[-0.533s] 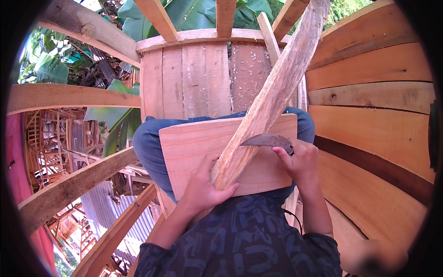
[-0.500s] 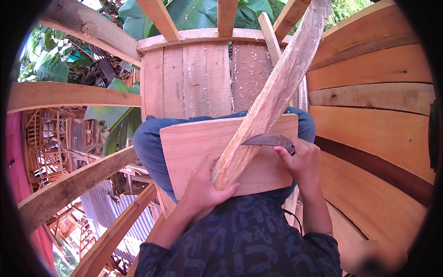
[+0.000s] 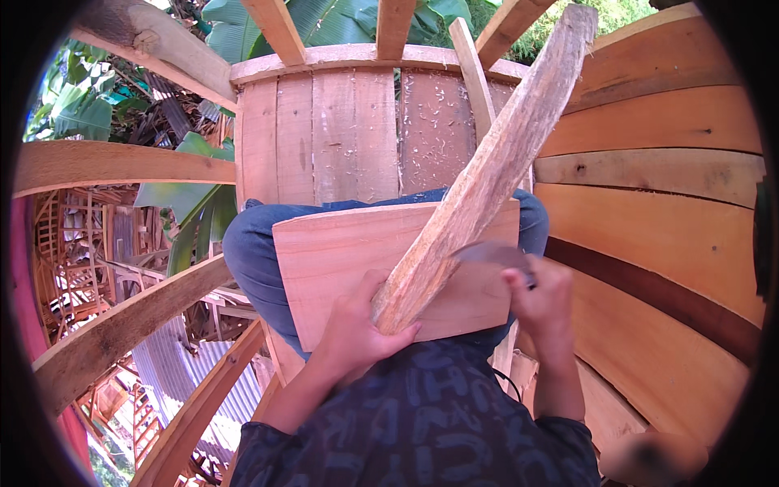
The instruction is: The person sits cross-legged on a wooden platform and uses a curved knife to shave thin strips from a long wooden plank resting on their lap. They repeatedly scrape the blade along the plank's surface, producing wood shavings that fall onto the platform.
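Note:
A long, rough piece of wood (image 3: 495, 174) slants from my lap up toward the far right. My left hand (image 3: 359, 325) grips its near end, thumb on one side and fingers on the other. In my right hand (image 3: 545, 296) is a curved, dark-bladed knife (image 3: 491, 253), somewhat blurred; its tip is close to the right edge of the wood. The handle is mostly hidden in my fist. Beneath the wood, a flat pale board (image 3: 341, 252) rests across my crossed legs in blue jeans (image 3: 260, 243).
Wood shavings lie on the plank floor (image 3: 333, 138) ahead. A wall of horizontal boards (image 3: 649, 219) rises on the right. On the left are open wooden beams (image 3: 130, 325), with corrugated metal sheets (image 3: 191, 373) below. Large green leaves (image 3: 324, 32) show beyond the far rail.
My right hand and the knife have moved right and slightly down, away from the middle of the wood. The wood's far end has dropped lower in view; my left hand keeps its hold.

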Demonstrator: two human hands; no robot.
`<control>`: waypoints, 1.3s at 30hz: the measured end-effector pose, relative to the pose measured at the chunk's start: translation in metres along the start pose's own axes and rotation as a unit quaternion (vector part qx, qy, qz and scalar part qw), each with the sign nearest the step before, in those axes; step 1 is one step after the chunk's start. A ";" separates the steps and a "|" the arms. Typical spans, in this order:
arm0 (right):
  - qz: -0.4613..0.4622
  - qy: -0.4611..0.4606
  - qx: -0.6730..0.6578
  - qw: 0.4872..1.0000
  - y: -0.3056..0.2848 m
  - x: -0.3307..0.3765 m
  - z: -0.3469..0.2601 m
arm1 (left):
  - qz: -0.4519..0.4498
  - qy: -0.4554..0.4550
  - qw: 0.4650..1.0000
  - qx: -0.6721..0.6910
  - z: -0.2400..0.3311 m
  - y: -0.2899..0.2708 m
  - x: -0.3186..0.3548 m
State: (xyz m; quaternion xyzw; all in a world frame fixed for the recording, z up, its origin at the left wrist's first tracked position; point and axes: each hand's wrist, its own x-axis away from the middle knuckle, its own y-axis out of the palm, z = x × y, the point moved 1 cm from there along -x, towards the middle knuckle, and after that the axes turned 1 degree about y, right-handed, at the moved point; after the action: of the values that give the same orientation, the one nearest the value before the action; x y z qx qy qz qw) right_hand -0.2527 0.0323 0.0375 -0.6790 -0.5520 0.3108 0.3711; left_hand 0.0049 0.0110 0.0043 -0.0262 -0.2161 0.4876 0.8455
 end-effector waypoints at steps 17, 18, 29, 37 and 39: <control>-0.010 0.099 -0.208 0.973 0.013 -0.011 0.014 | 0.007 -0.004 0.999 -0.044 0.000 0.002 0.002; -0.040 0.104 -0.266 0.957 0.027 -0.005 0.011 | 0.022 0.030 0.998 -0.055 -0.001 0.004 0.004; -0.109 0.231 -0.527 0.811 0.058 -0.001 -0.017 | -0.041 0.005 0.995 -0.087 0.020 -0.031 0.024; -0.095 0.168 -0.481 0.855 0.046 -0.016 -0.009 | -0.098 -0.051 0.993 -0.047 0.002 -0.026 0.030; -0.061 0.100 -0.382 0.917 0.044 -0.018 -0.011 | -0.069 -0.037 0.997 -0.025 0.004 -0.018 0.030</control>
State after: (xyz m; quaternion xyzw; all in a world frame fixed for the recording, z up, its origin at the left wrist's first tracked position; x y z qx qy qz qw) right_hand -0.2241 0.0076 0.0064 -0.7613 -0.6294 -0.0161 0.1552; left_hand 0.0305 0.0257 0.0227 -0.0143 -0.2602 0.4233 0.8677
